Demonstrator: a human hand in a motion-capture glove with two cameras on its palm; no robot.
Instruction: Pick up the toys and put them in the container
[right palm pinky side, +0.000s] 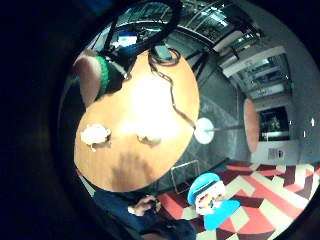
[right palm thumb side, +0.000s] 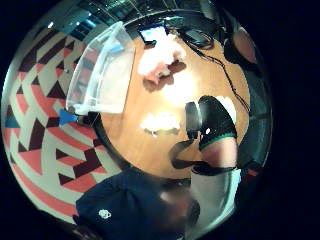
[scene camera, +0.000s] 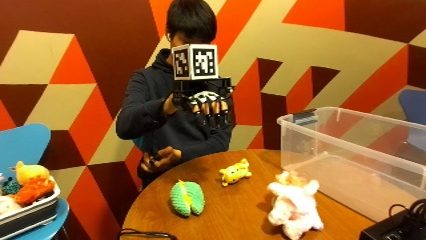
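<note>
I have my black-gloved right hand (scene camera: 208, 107) raised at chest height, well above the round wooden table (scene camera: 229, 212), its fingers hanging down loosely, slightly spread, holding nothing. I judge this the very start of a pick: no toy is in the clear plastic container (scene camera: 346, 150) as far as I can see, and three lie on the table.

The small yellow plush toy (scene camera: 235, 173) sits nearest me, its long axis running diagonally, one end toward the container. The green knitted leaf-shaped toy (scene camera: 187, 198) lies to one side of it, near the table's edge, long axis running roughly from me toward the outside camera. The white and pink fluffy plush animal (scene camera: 293, 207) lies just beside the container's wall, stretched the same way.

Next I need to lower the hand over one toy, probably the yellow one, and close across its short axis.
</note>
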